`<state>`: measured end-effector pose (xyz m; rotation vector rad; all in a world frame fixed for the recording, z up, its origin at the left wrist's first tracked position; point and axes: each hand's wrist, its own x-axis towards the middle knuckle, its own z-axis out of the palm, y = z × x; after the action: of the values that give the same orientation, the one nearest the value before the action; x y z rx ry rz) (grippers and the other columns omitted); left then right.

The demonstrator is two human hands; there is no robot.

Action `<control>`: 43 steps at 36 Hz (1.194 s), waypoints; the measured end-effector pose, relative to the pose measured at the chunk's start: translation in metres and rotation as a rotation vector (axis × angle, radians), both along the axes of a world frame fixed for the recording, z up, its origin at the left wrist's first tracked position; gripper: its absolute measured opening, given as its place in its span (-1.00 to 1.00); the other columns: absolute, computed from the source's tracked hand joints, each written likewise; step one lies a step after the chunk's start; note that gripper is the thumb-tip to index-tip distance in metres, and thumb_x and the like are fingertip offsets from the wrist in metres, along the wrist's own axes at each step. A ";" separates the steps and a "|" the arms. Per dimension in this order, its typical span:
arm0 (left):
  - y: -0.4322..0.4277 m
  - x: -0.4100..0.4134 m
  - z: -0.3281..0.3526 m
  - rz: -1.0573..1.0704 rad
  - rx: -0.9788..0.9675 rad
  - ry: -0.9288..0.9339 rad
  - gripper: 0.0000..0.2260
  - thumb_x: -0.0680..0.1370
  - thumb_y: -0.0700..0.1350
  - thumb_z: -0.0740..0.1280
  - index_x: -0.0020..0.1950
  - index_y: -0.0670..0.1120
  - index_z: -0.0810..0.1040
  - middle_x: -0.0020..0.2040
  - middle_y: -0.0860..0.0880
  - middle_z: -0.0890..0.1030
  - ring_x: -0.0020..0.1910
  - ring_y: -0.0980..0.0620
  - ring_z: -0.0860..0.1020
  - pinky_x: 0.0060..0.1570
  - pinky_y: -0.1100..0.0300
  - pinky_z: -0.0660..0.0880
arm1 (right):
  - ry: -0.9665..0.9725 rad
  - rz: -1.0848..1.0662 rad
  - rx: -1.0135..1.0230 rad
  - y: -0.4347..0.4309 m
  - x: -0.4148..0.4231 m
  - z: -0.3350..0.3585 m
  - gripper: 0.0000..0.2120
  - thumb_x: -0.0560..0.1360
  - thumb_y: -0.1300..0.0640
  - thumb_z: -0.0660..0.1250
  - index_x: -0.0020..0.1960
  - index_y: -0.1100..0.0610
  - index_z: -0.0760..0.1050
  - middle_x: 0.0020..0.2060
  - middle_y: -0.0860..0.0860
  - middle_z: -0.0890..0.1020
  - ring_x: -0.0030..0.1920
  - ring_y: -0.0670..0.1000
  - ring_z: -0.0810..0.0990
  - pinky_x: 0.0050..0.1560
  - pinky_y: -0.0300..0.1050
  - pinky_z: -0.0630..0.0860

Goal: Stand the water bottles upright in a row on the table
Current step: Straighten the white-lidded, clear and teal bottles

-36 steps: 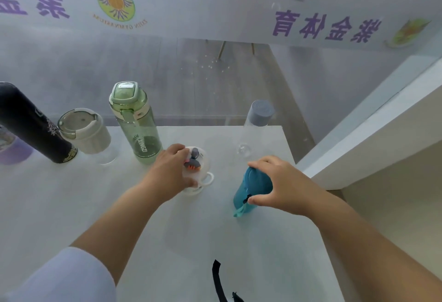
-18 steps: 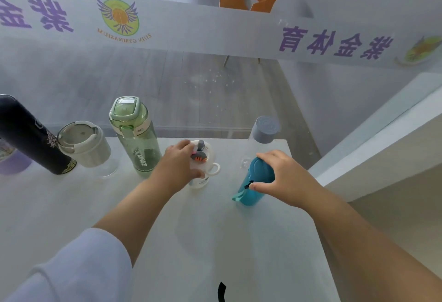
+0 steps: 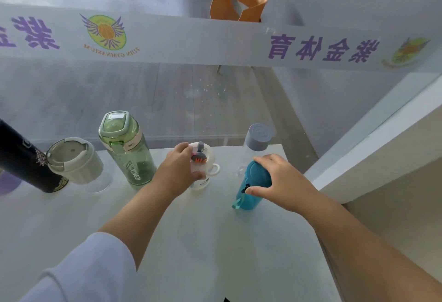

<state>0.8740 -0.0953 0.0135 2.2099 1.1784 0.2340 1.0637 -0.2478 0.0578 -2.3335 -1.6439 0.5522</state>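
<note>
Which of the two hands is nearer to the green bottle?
Left. The left hand grips the white bottle just beside the green bottle; the right hand holds the teal bottle farther right.

- Black bottle (image 3: 21,160), nine o'clock: top cut off by the edge.
- White bottle (image 3: 204,158): side hidden behind left hand (image 3: 177,172).
- Clear bottle (image 3: 259,136): lower part partly behind right hand (image 3: 282,182) and teal bottle (image 3: 251,196).

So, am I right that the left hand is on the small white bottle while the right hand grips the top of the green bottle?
Not quite: the head view shows the right hand gripping the top of the teal bottle, not the green bottle, which stands untouched further left. The left hand is on the small white bottle, as you said.
</note>
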 end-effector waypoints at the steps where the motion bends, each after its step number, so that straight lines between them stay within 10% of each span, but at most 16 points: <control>1: -0.002 -0.001 0.002 0.007 0.000 -0.010 -0.37 0.33 0.03 0.52 0.33 -0.08 0.39 0.36 0.00 0.35 0.29 -0.08 0.38 0.26 0.01 0.39 | 0.000 0.002 -0.004 0.000 0.000 0.000 -0.25 0.36 -0.18 0.42 0.44 0.02 0.24 0.29 -0.03 0.39 0.25 0.01 0.42 0.24 -0.02 0.49; 16: -0.031 0.028 0.058 -0.021 0.363 -0.068 -0.41 0.38 0.11 0.46 0.34 -0.06 0.42 0.36 -0.05 0.40 0.35 -0.14 0.23 0.34 -0.11 0.25 | -0.021 -0.087 -0.042 -0.025 0.038 0.002 -0.31 0.39 -0.01 0.38 0.46 0.04 0.22 0.28 -0.02 0.39 0.24 0.04 0.41 0.21 -0.05 0.47; 30: -0.022 0.110 0.066 -0.286 0.158 0.107 -0.23 0.40 0.15 0.42 0.50 0.12 0.09 0.46 -0.05 0.24 0.41 -0.14 0.21 0.37 -0.06 0.28 | -0.040 -0.148 -0.105 -0.024 0.080 0.008 -0.33 0.47 0.02 0.36 0.48 0.09 0.15 0.34 0.02 0.34 0.27 0.06 0.39 0.25 -0.05 0.45; 43: -0.023 0.120 0.055 -0.244 0.079 -0.055 -0.44 0.47 -0.02 0.41 0.43 0.02 0.31 0.34 -0.05 0.45 0.23 -0.07 0.45 0.19 0.15 0.42 | -0.026 -0.133 -0.106 -0.016 0.086 0.004 -0.33 0.50 0.03 0.34 0.50 0.09 0.10 0.39 0.00 0.27 0.32 0.06 0.34 0.31 -0.03 0.41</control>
<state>0.9941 -0.1185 0.0685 2.3748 0.8733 0.2407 1.1493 -0.2636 0.0613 -2.5134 -1.4907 0.5963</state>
